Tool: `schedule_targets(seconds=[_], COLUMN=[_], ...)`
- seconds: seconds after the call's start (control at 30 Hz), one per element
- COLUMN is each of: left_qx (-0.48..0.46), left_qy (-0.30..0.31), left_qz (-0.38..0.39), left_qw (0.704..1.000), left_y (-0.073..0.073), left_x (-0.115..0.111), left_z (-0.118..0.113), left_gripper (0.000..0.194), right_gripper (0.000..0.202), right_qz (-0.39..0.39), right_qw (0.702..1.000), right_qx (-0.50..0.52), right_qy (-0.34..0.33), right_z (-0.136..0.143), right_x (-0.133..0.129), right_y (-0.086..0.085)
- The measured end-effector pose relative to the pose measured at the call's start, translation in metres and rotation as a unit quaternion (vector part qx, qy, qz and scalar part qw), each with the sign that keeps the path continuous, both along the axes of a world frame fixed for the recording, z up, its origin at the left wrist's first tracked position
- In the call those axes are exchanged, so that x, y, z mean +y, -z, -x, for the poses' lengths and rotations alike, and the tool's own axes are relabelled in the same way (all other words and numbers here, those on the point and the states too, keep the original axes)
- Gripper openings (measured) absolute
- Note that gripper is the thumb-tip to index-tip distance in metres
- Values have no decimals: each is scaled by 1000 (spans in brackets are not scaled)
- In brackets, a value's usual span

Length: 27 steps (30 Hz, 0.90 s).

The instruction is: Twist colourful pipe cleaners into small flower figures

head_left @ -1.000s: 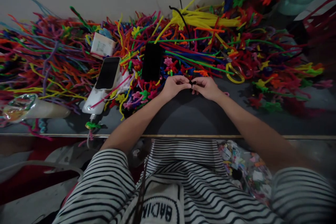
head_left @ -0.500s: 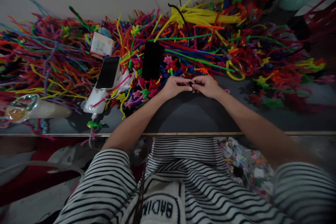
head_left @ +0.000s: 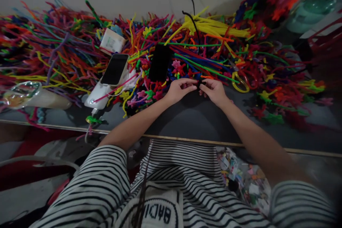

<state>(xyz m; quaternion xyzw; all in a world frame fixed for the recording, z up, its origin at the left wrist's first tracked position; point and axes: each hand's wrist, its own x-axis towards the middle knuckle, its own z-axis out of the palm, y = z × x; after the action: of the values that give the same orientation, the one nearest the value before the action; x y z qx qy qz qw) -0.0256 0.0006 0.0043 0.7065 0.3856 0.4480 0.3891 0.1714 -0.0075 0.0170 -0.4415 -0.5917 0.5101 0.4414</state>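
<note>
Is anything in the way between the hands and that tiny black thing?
No, nothing I can see. The left hand and right hand have their fingers right beside the tiny black thing. The colorful fuzzy pile lies around and beyond, not between. It's too dark to tell which fingers touch it.

A loose top with black-and-white stripes, short sleeves and dark lettering.

pipe cleaners (head_left: pixel 77 51): fuzzy, matt | counter (head_left: pixel 192 123): smooth, matt | cup (head_left: pixel 50 100): clear plastic, shiny | phone (head_left: pixel 114 69): glossy screen | power bank (head_left: pixel 98 95): smooth, white | shirt (head_left: pixel 101 181): striped cloth | scissors (head_left: pixel 240 81): plastic-looking handles
</note>
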Motion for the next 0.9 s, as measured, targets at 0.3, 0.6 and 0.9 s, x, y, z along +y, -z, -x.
schedule_targets(seconds=[0.3,0.6,0.9], left_qx=[28,13,2], left_qy=[31,96,30], left_qz=[-35,48,20], left_qw=[999,994,999], left_y=[3,0,6], left_x=[6,0,-4], left_z=[-1,-3,-9], left_gripper=[25,50,33], right_gripper=[48,41,39], right_qz=[32,38,63], right_qw=[999,995,994], right_qx=[-18,-41,-22], right_qy=[-5,-83,-84], right_z=[3,-2,-6], right_x=[-5,-5,-2], right_y=[0,-4,-7])
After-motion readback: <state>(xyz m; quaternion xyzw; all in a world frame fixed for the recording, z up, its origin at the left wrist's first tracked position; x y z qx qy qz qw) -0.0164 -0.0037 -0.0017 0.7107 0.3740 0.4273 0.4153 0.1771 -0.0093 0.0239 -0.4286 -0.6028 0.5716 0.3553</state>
